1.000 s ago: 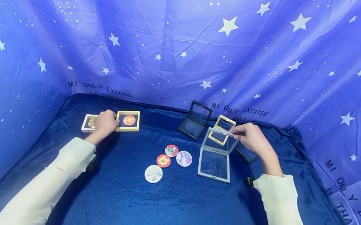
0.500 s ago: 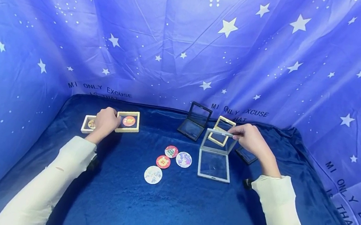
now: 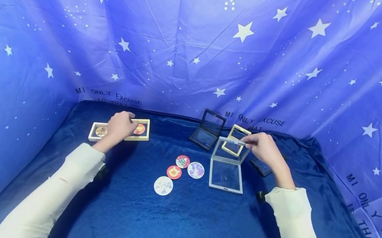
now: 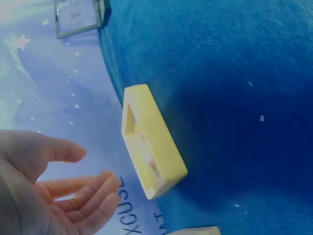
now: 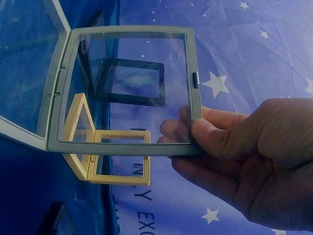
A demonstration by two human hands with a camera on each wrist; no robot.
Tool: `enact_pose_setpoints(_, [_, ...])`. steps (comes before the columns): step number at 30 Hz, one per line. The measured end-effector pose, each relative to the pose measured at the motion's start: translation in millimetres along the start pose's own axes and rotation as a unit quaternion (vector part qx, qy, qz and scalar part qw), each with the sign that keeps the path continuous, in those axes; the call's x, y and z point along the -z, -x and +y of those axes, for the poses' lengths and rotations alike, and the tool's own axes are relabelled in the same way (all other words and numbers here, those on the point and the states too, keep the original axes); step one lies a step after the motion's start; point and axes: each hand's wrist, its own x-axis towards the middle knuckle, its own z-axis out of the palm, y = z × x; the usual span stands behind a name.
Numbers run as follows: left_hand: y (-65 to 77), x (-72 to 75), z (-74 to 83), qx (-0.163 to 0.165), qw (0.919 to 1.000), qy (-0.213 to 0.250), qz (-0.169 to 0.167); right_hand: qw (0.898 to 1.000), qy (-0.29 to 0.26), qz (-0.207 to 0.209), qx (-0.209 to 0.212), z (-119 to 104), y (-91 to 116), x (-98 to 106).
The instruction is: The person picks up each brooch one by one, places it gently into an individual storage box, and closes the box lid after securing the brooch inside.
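Note:
In the head view, my left hand point(image 3: 119, 127) is over a yellow-framed display case point(image 3: 142, 139) that contains a red round disc. The left wrist view shows that hand with loosely bent fingers, apart from the yellow case point(image 4: 157, 134). A smaller white-framed case point(image 3: 94, 138) with a gold disc lies just left of it. My right hand point(image 3: 263, 147) pinches the raised lid of a grey-framed display case point(image 3: 226, 175) between thumb and fingers. Clear film fills the grey lid point(image 5: 122, 148), and its other half lies flat on the cloth.
Several round printed discs, among them a white one point(image 3: 163, 186) and a purple one point(image 3: 195, 170), lie mid-table. Behind the grey case stand an unfolded black case point(image 3: 203, 137) and a small yellow one point(image 3: 241, 129). Another black case point(image 3: 260, 166) sits partly behind the right hand.
My left hand has lifted off the left edge of the yellow case and shifted right over it. The right hand still holds the grey lid, nearly unmoved.

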Motion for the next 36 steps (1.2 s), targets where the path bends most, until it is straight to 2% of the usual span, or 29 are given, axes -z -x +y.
enact_pose_setpoints(5, [2.4, 1.2, 13.5, -0.055, 0.9980, 0.031, -0.003, 1.000, 0.001, -0.003, 0.004, 0.5, -0.6, 0.9])
enact_pose_setpoints(10, [6.9, -0.7, 34.1, -0.111, 0.9916, 0.064, -0.013, 1.000, 0.004, -0.008, 0.002, 0.1, -0.7, 2.1])
enact_pose_setpoints(15, [13.2, -8.7, 57.9, -0.176, 0.9805, 0.083, -0.025, 1.000, 0.007, -0.011, -0.004, -0.5, -0.4, 3.6])
enact_pose_setpoints(21, [22.1, -23.6, 85.1, -0.241, 0.9626, 0.094, -0.079, 1.000, 0.004, -0.014, -0.005, -0.4, -2.0, 4.3])
enact_pose_setpoints(26, [31.1, -33.0, 107.3, -0.264, 0.9541, 0.070, -0.123, 1.000, -0.001, -0.014, -0.010, -0.3, -3.9, 4.8])
enact_pose_setpoints(36, [47.6, -58.6, 138.1, -0.291, 0.9409, 0.030, -0.171, 1.000, 0.006, -0.014, -0.005, -0.3, -4.0, 4.6])
